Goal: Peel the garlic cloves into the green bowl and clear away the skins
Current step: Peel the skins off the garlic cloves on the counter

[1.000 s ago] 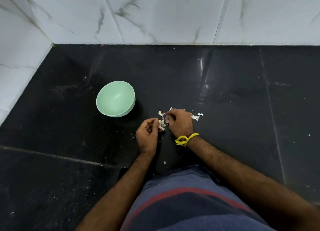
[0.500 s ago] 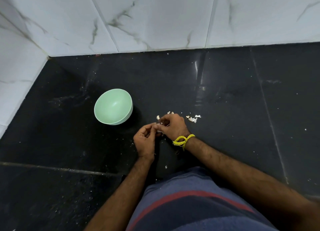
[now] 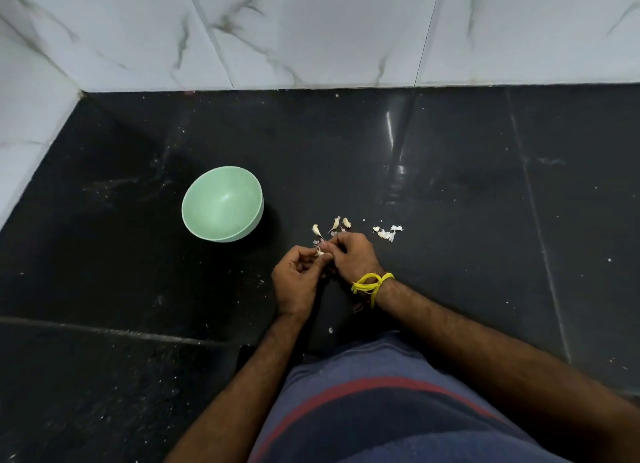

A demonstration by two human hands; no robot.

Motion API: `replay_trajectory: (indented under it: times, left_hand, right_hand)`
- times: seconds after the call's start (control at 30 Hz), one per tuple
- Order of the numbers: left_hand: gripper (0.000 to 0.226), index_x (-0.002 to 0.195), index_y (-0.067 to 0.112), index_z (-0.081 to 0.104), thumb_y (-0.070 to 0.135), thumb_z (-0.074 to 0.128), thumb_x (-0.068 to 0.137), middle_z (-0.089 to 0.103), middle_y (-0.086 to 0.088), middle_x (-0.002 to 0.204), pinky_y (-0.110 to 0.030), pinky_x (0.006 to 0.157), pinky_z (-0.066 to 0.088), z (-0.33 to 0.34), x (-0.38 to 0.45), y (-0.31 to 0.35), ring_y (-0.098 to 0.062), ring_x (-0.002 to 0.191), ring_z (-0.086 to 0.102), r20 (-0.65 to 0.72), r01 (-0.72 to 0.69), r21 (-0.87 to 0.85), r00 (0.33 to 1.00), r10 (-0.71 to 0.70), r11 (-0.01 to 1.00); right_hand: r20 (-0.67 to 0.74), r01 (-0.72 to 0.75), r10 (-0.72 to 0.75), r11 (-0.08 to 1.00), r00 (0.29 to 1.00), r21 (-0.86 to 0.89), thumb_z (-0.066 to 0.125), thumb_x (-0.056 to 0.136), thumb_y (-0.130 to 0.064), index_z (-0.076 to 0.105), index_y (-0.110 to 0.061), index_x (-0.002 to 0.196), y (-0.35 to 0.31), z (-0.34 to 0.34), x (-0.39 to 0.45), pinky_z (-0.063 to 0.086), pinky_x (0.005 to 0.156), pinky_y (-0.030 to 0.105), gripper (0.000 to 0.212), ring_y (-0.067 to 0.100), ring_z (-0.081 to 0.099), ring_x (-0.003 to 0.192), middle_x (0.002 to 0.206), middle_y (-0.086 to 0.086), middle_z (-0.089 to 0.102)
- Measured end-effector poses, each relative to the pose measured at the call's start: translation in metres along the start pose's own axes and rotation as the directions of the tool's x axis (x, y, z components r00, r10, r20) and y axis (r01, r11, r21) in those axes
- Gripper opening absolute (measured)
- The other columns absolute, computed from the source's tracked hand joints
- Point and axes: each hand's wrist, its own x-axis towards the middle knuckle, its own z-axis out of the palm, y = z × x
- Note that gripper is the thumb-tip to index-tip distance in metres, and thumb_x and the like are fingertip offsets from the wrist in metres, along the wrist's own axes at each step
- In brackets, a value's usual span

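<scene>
A pale green bowl (image 3: 221, 202) stands upright on the black counter, left of my hands, and looks empty. My left hand (image 3: 298, 279) and my right hand (image 3: 353, 256) meet just above the counter, and their fingertips pinch one small garlic clove (image 3: 320, 252) between them. A few loose cloves and bits of skin (image 3: 335, 225) lie right beyond my fingers. A second small heap of white skins (image 3: 388, 233) lies to the right. A yellow thread is tied round my right wrist.
The black stone counter (image 3: 485, 185) ends at a white marble-tiled wall (image 3: 311, 29) at the back and on the left. A single skin scrap (image 3: 330, 330) lies near my body. Fine white crumbs dot the surface.
My hands stay together on the clove, fingers working slightly. The camera has tilted, so bowl and garlic sit a little differently in the picture.
</scene>
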Motion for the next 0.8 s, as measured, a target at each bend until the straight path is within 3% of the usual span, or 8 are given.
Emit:
replay_trajectory:
  times: [0.2, 0.33, 0.43, 0.6, 0.7, 0.8]
  left_hand:
    - [0.017, 0.08, 0.012, 0.06, 0.004, 0.074, 0.088, 0.068, -0.006, 0.074, -0.034, 0.065, 0.056, -0.003, 0.0, -0.006, -0.014, 0.07, 0.063, 0.05, -0.071, 0.094, 0.997, 0.067, 0.993]
    - [0.019, 0.078, 0.017, 0.058, 0.016, 0.074, 0.088, 0.067, -0.002, 0.074, -0.044, 0.065, 0.056, -0.007, 0.002, -0.012, -0.014, 0.072, 0.062, 0.067, -0.089, 0.13, 0.994, 0.081, 0.988]
    - [0.019, 0.079, 0.011, 0.057, 0.013, 0.074, 0.089, 0.066, -0.007, 0.075, -0.047, 0.066, 0.056, -0.007, 0.002, -0.013, -0.016, 0.073, 0.062, 0.056, -0.09, 0.106, 0.995, 0.084, 0.99]
    - [0.008, 0.093, 0.015, 0.063, 0.011, 0.07, 0.093, 0.071, 0.0, 0.082, -0.034, 0.07, 0.058, -0.004, 0.002, -0.011, -0.013, 0.075, 0.068, 0.031, -0.118, 0.105, 0.993, 0.116, 0.987]
    - [0.005, 0.098, 0.014, 0.065, 0.012, 0.068, 0.095, 0.072, 0.002, 0.081, -0.027, 0.068, 0.057, -0.002, 0.001, -0.009, -0.01, 0.073, 0.069, -0.02, -0.138, 0.115, 0.99, 0.141, 0.984]
    - [0.005, 0.099, 0.013, 0.065, 0.012, 0.067, 0.095, 0.073, 0.003, 0.083, -0.026, 0.068, 0.057, 0.0, 0.0, -0.008, -0.01, 0.074, 0.07, -0.058, -0.151, 0.124, 0.985, 0.159, 0.981]
  right_hand:
    - [0.023, -0.013, 0.014, 0.997, 1.0, -0.071, 0.067, 0.09, -0.028, 0.067, -0.008, 0.076, 0.002, -0.001, 0.006, 0.055, 0.068, 0.032, 0.024, 0.019, 0.063, 0.071, 0.072, 0.006, 0.069]
    - [-0.059, -0.041, 0.035, 0.994, 0.998, -0.102, 0.065, 0.09, -0.027, 0.066, -0.007, 0.074, 0.001, 0.006, 0.005, 0.047, 0.065, 0.027, 0.026, 0.014, 0.053, 0.063, 0.064, 0.002, 0.062]
    - [-0.061, -0.069, 0.064, 0.994, 0.996, -0.087, 0.064, 0.091, -0.028, 0.066, -0.005, 0.074, 0.0, 0.009, 0.004, 0.047, 0.061, 0.029, 0.028, 0.014, 0.051, 0.058, 0.059, -0.001, 0.057]
    - [0.042, -0.105, 0.101, 0.99, 0.994, 0.097, 0.053, 0.098, -0.025, 0.059, 0.002, 0.084, -0.006, 0.007, -0.001, 0.043, 0.041, 0.025, 0.031, 0.013, 0.05, 0.037, 0.052, 0.009, 0.056]
    - [0.109, -0.13, 0.112, 0.977, 0.988, 0.172, 0.049, 0.101, -0.022, 0.058, -0.002, 0.093, -0.009, 0.006, -0.004, 0.047, 0.042, 0.027, 0.023, 0.017, 0.053, 0.039, 0.051, 0.007, 0.058]
    - [0.082, -0.133, 0.118, 0.967, 0.99, 0.216, 0.049, 0.101, -0.019, 0.055, -0.003, 0.097, -0.007, 0.002, -0.005, 0.049, 0.041, 0.028, 0.018, 0.019, 0.057, 0.041, 0.054, 0.006, 0.059]
